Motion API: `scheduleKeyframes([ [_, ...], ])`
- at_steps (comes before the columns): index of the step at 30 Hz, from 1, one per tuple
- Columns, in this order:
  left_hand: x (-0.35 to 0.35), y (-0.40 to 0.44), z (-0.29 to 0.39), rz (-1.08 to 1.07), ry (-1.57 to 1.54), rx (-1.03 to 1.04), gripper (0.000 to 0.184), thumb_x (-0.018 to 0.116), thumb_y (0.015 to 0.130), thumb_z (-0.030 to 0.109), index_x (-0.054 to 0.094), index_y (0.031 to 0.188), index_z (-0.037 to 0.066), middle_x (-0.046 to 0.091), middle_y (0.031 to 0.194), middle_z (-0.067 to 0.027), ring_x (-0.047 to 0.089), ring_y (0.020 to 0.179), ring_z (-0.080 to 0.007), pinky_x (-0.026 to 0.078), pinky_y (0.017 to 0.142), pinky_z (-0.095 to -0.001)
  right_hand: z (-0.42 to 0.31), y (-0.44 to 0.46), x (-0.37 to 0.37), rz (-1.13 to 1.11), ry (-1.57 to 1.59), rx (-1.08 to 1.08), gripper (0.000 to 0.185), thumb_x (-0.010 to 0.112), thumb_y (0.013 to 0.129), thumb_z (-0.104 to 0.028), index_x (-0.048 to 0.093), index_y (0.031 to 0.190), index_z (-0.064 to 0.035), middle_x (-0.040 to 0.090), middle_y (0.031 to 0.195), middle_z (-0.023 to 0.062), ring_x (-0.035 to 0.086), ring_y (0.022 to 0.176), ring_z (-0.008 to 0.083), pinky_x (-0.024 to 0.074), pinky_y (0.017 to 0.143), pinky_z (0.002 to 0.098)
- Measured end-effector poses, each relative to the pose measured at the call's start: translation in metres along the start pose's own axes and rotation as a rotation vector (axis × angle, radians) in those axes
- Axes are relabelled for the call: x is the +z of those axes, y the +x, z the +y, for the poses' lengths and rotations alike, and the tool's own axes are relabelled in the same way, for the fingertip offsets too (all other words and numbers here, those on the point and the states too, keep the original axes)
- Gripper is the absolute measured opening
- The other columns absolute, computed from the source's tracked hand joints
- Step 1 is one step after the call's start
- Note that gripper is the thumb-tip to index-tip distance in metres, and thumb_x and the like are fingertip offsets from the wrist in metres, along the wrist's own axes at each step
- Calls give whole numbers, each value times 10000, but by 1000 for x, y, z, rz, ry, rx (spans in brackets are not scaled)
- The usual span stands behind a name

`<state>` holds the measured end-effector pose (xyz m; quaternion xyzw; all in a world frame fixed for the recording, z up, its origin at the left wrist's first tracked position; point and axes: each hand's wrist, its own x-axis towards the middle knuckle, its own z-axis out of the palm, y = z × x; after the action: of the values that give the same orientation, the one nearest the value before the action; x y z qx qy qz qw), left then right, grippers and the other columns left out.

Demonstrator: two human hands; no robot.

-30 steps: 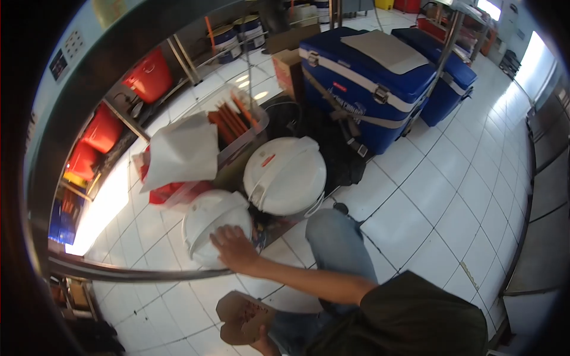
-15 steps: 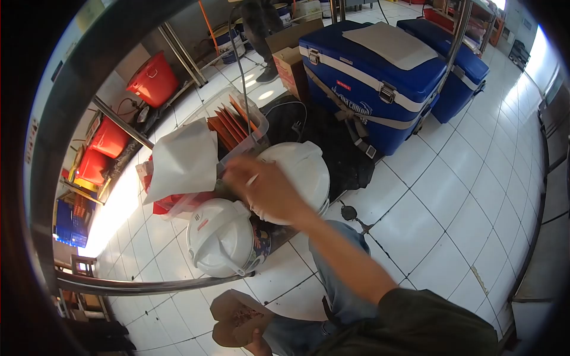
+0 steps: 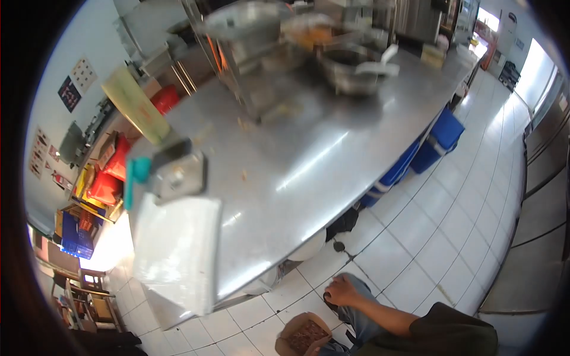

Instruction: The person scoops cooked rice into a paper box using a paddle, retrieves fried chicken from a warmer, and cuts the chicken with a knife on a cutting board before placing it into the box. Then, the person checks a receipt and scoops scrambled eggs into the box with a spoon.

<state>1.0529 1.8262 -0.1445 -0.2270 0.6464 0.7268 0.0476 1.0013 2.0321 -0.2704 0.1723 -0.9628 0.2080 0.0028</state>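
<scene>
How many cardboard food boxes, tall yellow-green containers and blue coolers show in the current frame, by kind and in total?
Cardboard food box: 1
Tall yellow-green container: 1
Blue coolers, partly hidden: 2
Total: 4

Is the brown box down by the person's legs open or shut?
Open. No lid covers the brown box, and you can see reddish-brown bits inside.
</scene>
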Motion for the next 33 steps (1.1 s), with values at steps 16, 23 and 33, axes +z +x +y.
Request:
scheduleKeyframes([
  [16,558,-55,362,-799,241,144,788,875,703,189,446,1318,-54,530,1320,-180,547,1203,-272,478,999,-393,292,-302,-401,-272,584,1075,273,526,856,-368,694,774,-169,701,770,59,672,780,278,523,715,456],
  [23,815,-98,384,-1096,282,130,794,877,702,193,442,1318,-54,529,1320,-181,548,1204,-271,478,999,-393,480,-407,-568,247,553,1421,213,580,801,-320,655,709,-143,661,722,93,634,705,300,506,641,468],
  [33,1151,-70,340,-1425,448,241,803,881,701,199,436,1319,-55,529,1318,-181,548,1204,-269,478,999,-393,666,-492,-629,493,348,1546,220,633,786,-306,654,707,-102,686,764,138,654,726,306,530,639,482],
])
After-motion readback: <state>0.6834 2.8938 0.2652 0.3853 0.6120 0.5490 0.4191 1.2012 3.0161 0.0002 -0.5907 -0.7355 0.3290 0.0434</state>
